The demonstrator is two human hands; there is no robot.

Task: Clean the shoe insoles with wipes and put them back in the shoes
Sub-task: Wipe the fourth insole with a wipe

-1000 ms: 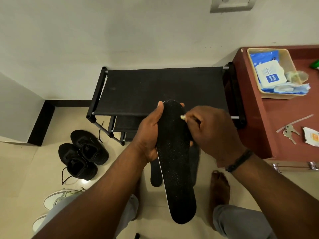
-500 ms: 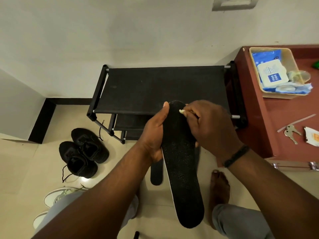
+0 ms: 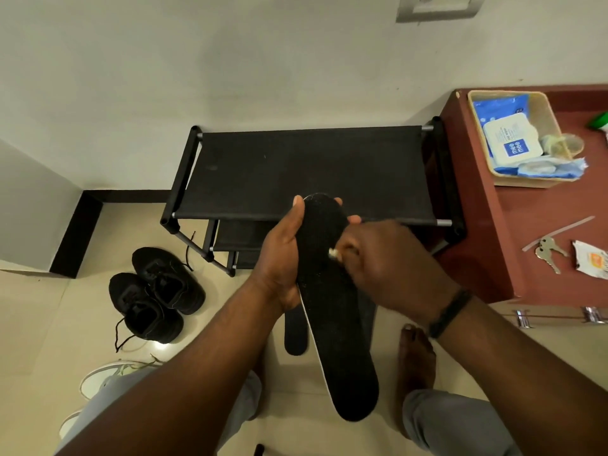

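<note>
A long black insole (image 3: 332, 320) with a thin white edge is held up over the floor. My left hand (image 3: 283, 258) grips its upper part from the left, thumb along the edge and fingertips showing past the toe end. My right hand (image 3: 388, 264) is curled round a small balled white wipe (image 3: 333, 253) and presses it onto the insole's right side. A second black insole (image 3: 295, 334) lies on the floor below, mostly hidden. A pair of black shoes (image 3: 154, 291) stands on the floor to the left.
A black fabric shoe rack (image 3: 296, 169) stands against the wall ahead. At right a red-brown table (image 3: 543, 232) holds a basket (image 3: 556, 126) with a wipes pack (image 3: 508, 139), keys (image 3: 547, 250) and a wrapper. White shoes (image 3: 102, 380) lie at lower left. My bare foot (image 3: 416, 357) is below.
My right hand with the wipe has slid down the insole from near the toe end towards its middle. The left hand keeps its grip.
</note>
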